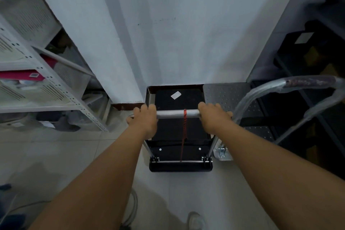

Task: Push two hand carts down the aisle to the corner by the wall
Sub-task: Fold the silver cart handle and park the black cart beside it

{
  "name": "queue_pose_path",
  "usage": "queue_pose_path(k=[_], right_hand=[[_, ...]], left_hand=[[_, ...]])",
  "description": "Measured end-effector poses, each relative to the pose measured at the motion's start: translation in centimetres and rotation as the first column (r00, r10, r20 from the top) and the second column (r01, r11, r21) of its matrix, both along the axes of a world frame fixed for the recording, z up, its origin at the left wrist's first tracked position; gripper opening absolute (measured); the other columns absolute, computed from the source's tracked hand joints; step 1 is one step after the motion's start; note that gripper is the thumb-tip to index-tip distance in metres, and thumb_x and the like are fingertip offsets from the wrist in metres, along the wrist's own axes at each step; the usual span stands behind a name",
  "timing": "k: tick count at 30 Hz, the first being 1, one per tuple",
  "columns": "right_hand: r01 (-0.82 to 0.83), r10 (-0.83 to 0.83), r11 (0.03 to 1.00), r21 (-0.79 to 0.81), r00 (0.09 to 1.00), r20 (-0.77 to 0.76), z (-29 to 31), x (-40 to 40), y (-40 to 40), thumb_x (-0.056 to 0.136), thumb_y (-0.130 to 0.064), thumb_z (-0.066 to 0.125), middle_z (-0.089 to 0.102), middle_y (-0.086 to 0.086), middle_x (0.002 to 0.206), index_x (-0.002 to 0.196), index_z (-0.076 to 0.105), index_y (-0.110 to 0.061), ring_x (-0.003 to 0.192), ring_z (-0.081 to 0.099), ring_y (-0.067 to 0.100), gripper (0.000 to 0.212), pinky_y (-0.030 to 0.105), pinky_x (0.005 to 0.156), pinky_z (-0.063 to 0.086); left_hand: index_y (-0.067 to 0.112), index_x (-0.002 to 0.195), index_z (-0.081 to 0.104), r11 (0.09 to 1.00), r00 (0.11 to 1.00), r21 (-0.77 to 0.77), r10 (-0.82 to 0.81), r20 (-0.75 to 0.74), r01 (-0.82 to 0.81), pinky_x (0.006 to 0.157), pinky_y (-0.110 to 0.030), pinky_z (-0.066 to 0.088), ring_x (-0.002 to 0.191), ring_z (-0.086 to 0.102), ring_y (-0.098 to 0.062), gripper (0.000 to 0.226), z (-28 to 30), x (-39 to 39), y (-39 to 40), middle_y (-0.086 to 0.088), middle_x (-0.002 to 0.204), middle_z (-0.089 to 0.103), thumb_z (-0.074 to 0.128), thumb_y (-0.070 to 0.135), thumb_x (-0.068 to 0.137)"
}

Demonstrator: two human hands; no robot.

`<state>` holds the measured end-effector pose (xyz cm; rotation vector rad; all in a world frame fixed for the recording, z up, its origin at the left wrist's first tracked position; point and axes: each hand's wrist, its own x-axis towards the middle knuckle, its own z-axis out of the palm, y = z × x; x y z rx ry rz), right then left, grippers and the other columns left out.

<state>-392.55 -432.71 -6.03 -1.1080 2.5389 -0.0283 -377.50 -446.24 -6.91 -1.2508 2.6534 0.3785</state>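
Observation:
A black hand cart (179, 130) stands in front of me with its far end against the white wall (177, 33). Its silver handle bar (177, 113) has a red cord tied around the middle. My left hand (144, 119) grips the bar's left end and my right hand (214, 117) grips its right end. A second cart with a grey dotted deck (224, 95) is parked right beside it, also against the wall. Its plastic-wrapped handle (291, 84) arches over at the right.
White metal shelving (46, 84) with boxes and pink items lines the left. A white pillar (97, 43) juts out at the left of the corner. Dark shelving with black bins (308, 58) lines the right. Pale tiled floor (56, 164) lies under me, and my shoe (196, 220) shows below.

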Motion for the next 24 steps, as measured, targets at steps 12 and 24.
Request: queue_pose_path(k=[12, 24], right_hand=[[0.000, 0.001, 0.999, 0.042, 1.000, -0.029, 0.0, -7.4, -4.3, 0.090, -0.001, 0.049, 0.049, 0.008, 0.114, 0.114, 0.042, -0.018, 0.113, 0.043, 0.030, 0.030, 0.057, 0.092, 0.036], [-0.005, 0.006, 1.000, 0.012, 1.000, -0.017, -0.2, -7.0, -3.8, 0.086, 0.001, 0.052, 0.050, 0.006, 0.109, 0.104, 0.041, -0.022, 0.108, 0.043, 0.028, 0.032, 0.056, 0.091, 0.037]], left_hand=[[0.021, 0.117, 0.038, 1.000, 1.000, -0.004, -0.012, -0.003, 0.012, 0.094, -0.058, 0.038, 0.115, 0.037, -0.031, 0.024, -0.2, -7.1, -4.2, -0.008, 0.122, 0.041, 0.046, 0.018, 0.095], [0.021, 0.119, 0.038, 1.000, 0.999, 0.001, 0.026, -0.019, -0.026, 0.098, -0.057, 0.035, 0.117, 0.037, -0.031, 0.026, -0.1, -6.7, -3.4, -0.009, 0.124, 0.039, 0.048, 0.021, 0.095]])
